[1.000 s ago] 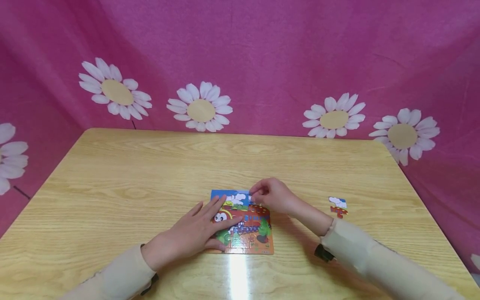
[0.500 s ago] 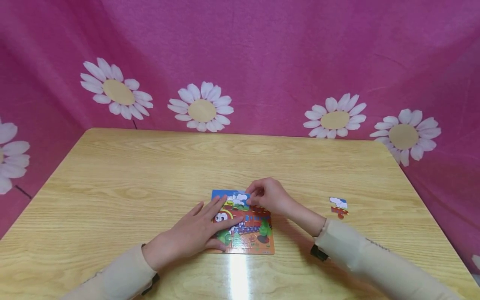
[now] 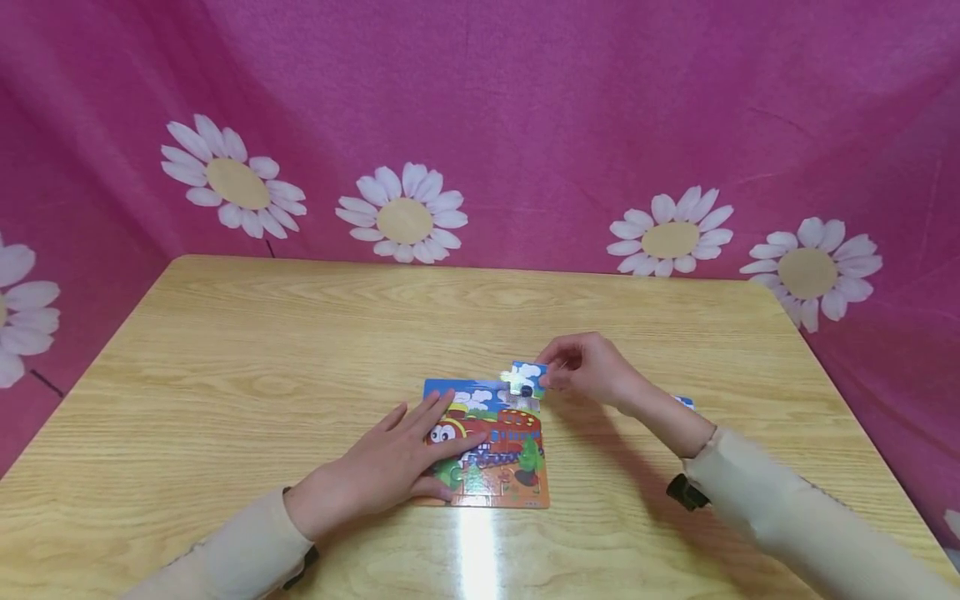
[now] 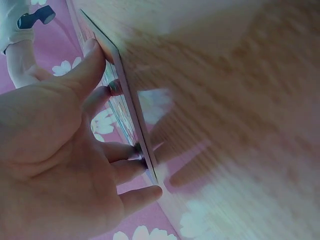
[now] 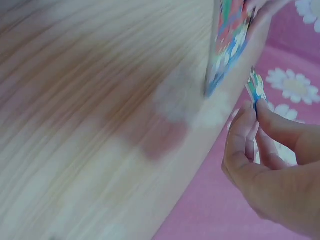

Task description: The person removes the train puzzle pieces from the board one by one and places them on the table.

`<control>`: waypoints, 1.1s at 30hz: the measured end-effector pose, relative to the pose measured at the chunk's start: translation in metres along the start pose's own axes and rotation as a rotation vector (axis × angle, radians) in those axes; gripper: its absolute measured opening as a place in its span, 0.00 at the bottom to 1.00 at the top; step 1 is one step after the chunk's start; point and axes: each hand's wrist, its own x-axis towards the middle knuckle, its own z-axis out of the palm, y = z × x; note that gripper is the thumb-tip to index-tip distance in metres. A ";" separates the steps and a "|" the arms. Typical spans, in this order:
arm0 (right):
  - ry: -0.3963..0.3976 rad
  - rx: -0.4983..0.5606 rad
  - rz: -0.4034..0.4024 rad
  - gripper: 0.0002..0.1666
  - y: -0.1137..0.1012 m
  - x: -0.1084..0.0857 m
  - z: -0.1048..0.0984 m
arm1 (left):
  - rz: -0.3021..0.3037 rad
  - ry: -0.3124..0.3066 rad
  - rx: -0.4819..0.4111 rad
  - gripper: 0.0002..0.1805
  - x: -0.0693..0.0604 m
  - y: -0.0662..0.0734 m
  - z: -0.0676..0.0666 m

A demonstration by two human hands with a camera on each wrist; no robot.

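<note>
A colourful train puzzle (image 3: 480, 493) lies flat on the wooden table. My left hand (image 3: 390, 458) rests on its left side with fingers spread; in the left wrist view, that hand (image 4: 70, 135) has its fingertips on the board. A blue and white puzzle piece (image 3: 528, 380) is pinched by my right hand (image 3: 592, 371) over the puzzle's upper right corner. The right wrist view shows the piece (image 5: 256, 87) between thumb and fingertips of the right hand (image 5: 280, 165), raised off the table. A grey patch of the board shows beneath it.
Another puzzle piece (image 3: 685, 402) lies on the table (image 3: 480, 325) to the right, mostly hidden behind my right forearm. A pink curtain (image 3: 525, 100) with large daisies hangs behind the table.
My right hand has lifted the sky piece off the puzzle's top row and moved it up and right. Its forearm now covers most of the other piece. My left hand stays put.
</note>
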 end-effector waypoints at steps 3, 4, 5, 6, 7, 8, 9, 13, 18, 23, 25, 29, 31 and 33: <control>-0.006 0.000 0.007 0.07 0.008 -0.008 -0.016 | 0.009 0.009 0.011 0.36 0.000 0.001 0.000; -0.008 -0.005 0.009 0.07 0.011 -0.011 -0.021 | 0.010 0.012 0.015 0.36 0.000 0.001 0.000; -0.009 -0.013 0.015 0.07 0.014 -0.013 -0.025 | 0.012 0.014 0.019 0.36 0.000 0.001 0.000; -0.008 -0.027 0.017 0.08 0.017 -0.015 -0.030 | 0.012 0.016 0.021 0.36 0.000 0.001 0.000; -0.005 -0.044 0.022 0.08 0.020 -0.017 -0.034 | 0.012 0.016 0.021 0.36 0.000 0.001 0.000; -0.001 -0.063 0.025 0.08 0.024 -0.019 -0.038 | 0.011 0.016 0.020 0.36 -0.001 0.000 0.000; 0.000 -0.076 0.034 0.08 0.028 -0.021 -0.041 | 0.010 0.016 0.018 0.36 -0.001 0.000 0.000; 0.012 -0.120 0.074 0.09 0.045 -0.029 -0.054 | 0.006 0.013 0.011 0.36 -0.001 0.000 0.000; 0.014 -0.176 0.124 0.10 0.060 -0.040 -0.065 | 0.006 0.006 -0.007 0.36 -0.001 0.001 -0.001; 0.033 -0.255 0.129 0.11 0.071 -0.048 -0.070 | -0.004 -0.006 -0.022 0.36 0.000 0.001 -0.001; 0.042 -0.287 0.127 0.11 0.073 -0.050 -0.069 | -0.006 -0.008 -0.017 0.36 0.000 0.001 -0.001; 0.069 -0.355 0.096 0.09 0.074 -0.052 -0.066 | -0.004 -0.003 -0.005 0.36 0.001 0.001 -0.001; 0.082 -0.376 0.081 0.09 0.074 -0.053 -0.064 | -0.002 -0.001 -0.002 0.36 0.001 0.000 0.000; 0.093 -0.386 0.076 0.09 0.074 -0.053 -0.063 | -0.003 -0.003 -0.005 0.36 0.001 0.000 0.000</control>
